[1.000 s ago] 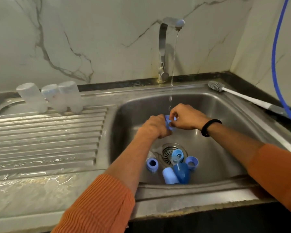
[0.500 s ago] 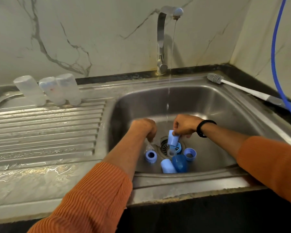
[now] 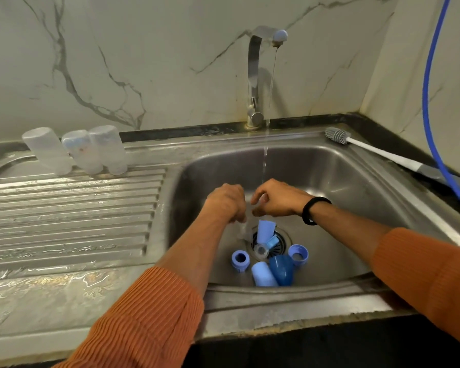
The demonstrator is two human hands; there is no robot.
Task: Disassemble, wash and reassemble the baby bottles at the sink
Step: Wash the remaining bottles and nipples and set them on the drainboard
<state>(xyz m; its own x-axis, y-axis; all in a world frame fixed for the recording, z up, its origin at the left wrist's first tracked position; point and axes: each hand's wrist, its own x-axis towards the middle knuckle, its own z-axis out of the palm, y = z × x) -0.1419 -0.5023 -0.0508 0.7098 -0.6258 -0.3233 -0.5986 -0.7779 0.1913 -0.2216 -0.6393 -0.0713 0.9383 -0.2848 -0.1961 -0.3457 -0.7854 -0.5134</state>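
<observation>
A marble-veined wall [image 3: 144, 62] backs the steel sink [image 3: 343, 181] in front of you, with the ribbed draining board [image 3: 72, 213] stretching off to your left. At the far edge of that board three clear bottle bodies [image 3: 75, 150] stand upside down, side by side and touching. Moving right, your left hand [image 3: 227, 201] hovers over the basin with its fingers curled downward; something clear and blurred shows just beneath its fingertips, but whether you are pinching it cannot be told. Thin water runs from the tap [image 3: 258, 75] and lands between your two hands. Your right hand [image 3: 279, 199], a black band [image 3: 312, 209] at the wrist, is just beside the left: thumb and forefinger stand apart in a loose C, the other fingers bent, and no object is plainly held between them.

Below your hands, on the basin floor around the drain [image 3: 280, 239], lie the loose bottle parts: a pale blue cap [image 3: 265, 231] leaning over the drain, a clear teat [image 3: 261, 251] touching it, a blue screw ring [image 3: 240, 259] to the left, a second pale blue cap [image 3: 263, 274] lying against a dark blue cap [image 3: 283, 269], and another blue ring [image 3: 298, 254] on the right. Further right, a bottle brush [image 3: 367, 148] rests on the sink's rim, and a blue hose [image 3: 426, 102] hangs down the corner wall
</observation>
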